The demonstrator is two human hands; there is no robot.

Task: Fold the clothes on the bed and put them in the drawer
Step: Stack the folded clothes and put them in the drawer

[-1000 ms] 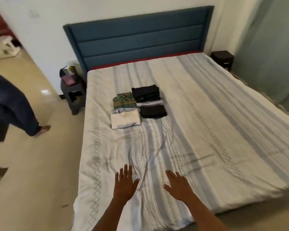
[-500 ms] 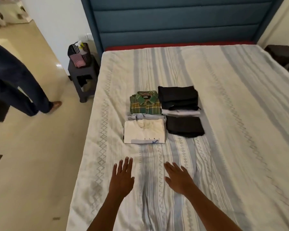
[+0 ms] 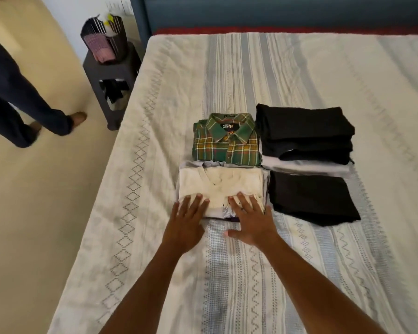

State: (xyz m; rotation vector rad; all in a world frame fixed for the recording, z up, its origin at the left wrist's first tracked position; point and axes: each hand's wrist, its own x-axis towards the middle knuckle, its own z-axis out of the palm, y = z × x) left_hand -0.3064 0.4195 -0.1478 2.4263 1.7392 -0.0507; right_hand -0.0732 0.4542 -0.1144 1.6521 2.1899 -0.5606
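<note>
Four folded piles sat together on the bed (image 3: 299, 68), left of its middle. The T-shirt pile (image 3: 221, 186) lay nearest on the left, with the plaid shirt (image 3: 225, 143) touching it from behind. Just right of the plaid shirt stood the taller stack of folded garments (image 3: 304, 133), and before that stack, beside the T-shirt pile, lay a single folded garment (image 3: 311, 197). The left hand (image 3: 185, 225) and right hand (image 3: 251, 219) rested side by side on the T-shirt pile's near edge. The headboard (image 3: 275, 13) rose behind the bed. Left of the bed, near its head, stood a stool (image 3: 112, 75) carrying a holder (image 3: 104, 39); farther left, a person's legs (image 3: 17, 104) stood on the floor (image 3: 46, 213)

Four folded clothes piles (image 3: 221, 186), two hands (image 3: 186, 224), one stool (image 3: 111, 75).
</note>
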